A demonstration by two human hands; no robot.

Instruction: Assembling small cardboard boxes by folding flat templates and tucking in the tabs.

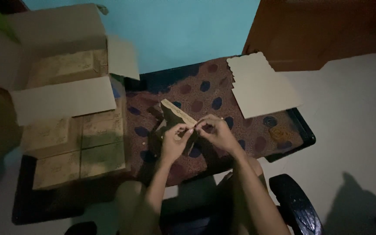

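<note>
a folded piece of brown paper (177, 116) is held between both hands above the patterned cloth (205, 93). the left hand (173, 141) is pinched on its lower edge, and the right hand (216, 132) is pinched on the same edge just beside, so it seems the paper is kept steady for a fold. the long part of the paper is pointed up and away from the fingers. a stack of pale sheets (262, 87) is laid near, and an open carton (62, 65) is placed at the left.
</note>
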